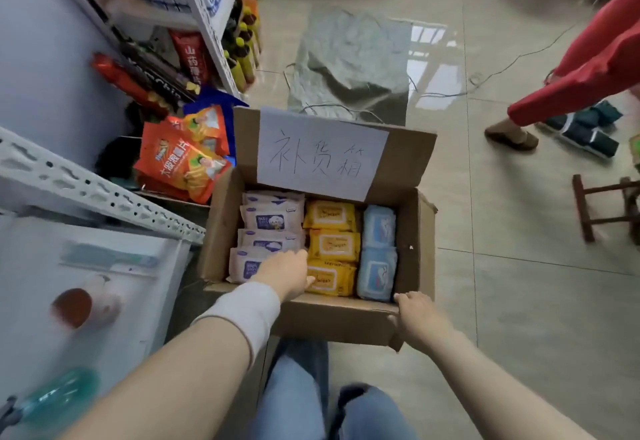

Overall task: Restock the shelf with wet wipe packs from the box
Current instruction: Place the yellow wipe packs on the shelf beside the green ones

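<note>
Curling my right hand (pixel 414 311) over the brown cardboard box (pixel 346 318) rim; my left hand (pixel 285 271) touches a white plastic wipe pack (pixel 244 266), grip unclear.

A white stretch band (pixel 246 311) wraps the wrist behind the left hand (pixel 284 271). Both forearms are bare. Light blue jeans (pixel 298 387) cover the legs.

You have one brown cardboard box (pixel 346 318) in front of you, and one white paper sheet with handwriting (pixel 322 152) on its raised flap. Inside, count four white soft-plastic wet wipe packs with purple labels (pixel 273 220) (the nearest one is partly covered), three yellow soft-plastic wet wipe packs (pixel 330 214) and two pale blue soft-plastic wet wipe packs (pixel 379 221): nine packs in all. Off to your right there is one dark wooden stool (pixel 602 204).
</note>
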Demonstrator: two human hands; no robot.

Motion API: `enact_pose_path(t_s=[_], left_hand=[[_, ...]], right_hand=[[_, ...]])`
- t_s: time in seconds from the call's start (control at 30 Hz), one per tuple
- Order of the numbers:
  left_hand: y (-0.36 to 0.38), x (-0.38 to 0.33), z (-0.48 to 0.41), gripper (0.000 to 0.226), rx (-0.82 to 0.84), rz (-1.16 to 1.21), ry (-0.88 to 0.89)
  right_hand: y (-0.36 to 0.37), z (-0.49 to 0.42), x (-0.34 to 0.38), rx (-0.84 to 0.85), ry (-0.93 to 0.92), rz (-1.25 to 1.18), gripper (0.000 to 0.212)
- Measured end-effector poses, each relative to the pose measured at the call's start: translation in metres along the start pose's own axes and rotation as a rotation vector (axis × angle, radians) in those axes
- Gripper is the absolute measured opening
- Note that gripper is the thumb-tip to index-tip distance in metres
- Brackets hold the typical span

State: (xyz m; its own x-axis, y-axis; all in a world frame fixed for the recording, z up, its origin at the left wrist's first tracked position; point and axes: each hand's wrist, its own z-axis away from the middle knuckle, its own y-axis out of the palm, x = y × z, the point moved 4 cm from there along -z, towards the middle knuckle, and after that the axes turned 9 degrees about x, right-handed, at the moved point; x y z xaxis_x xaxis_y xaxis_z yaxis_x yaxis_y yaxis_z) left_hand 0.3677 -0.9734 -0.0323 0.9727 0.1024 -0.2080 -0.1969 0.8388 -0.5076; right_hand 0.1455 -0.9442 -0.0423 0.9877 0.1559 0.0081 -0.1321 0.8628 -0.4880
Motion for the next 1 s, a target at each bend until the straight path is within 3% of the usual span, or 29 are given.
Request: enact_pose_path(t_s=[0.1,0.3,0.4,0.5,0.67,0.77,0.87,0.93,1.0], left_hand=[[0.015,0.006,-0.057,0.048,0.081,0.163,-0.030],[0.044,0.020,-0.205,0.053,0.043,0.442,-0.080],[0.042,0.028,-0.273,0.051,-0.057,0.404,-0.061],[0.034,0.032,-0.320,0.060,-0.214,0.183,-0.106],[0.037,0.030,-0.358,0.081,-0.192,0.467,-0.242],[0.036,0.034,-0.366,0.086,-0.204,0.443,-0.320],[0.034,0.042,-0.371,0.092,-0.234,0.485,-0.338],[0.032,0.044,-0.375,0.086,-0.245,0.605,-0.276],[0.033,0.043,-0.379,0.067,-0.210,0.717,-0.210]], right_hand=[[0.020,-0.042,0.010,0.075,-0.011,-0.163,0.057],[0.060,-0.172,0.028,0.178,-0.005,-0.556,0.072],[0.080,-0.230,0.036,0.194,-0.013,-0.716,0.070],[0.096,-0.272,0.043,0.205,-0.015,-0.783,0.074],[0.114,-0.291,0.044,0.163,0.117,-0.922,0.085],[0.116,-0.290,0.046,0.184,0.161,-0.977,0.086],[0.117,-0.291,0.045,0.254,0.109,-0.950,0.075],[0.120,-0.294,0.043,0.286,0.057,-0.997,0.063],[0.121,-0.295,0.041,0.297,0.040,-1.027,0.061]])
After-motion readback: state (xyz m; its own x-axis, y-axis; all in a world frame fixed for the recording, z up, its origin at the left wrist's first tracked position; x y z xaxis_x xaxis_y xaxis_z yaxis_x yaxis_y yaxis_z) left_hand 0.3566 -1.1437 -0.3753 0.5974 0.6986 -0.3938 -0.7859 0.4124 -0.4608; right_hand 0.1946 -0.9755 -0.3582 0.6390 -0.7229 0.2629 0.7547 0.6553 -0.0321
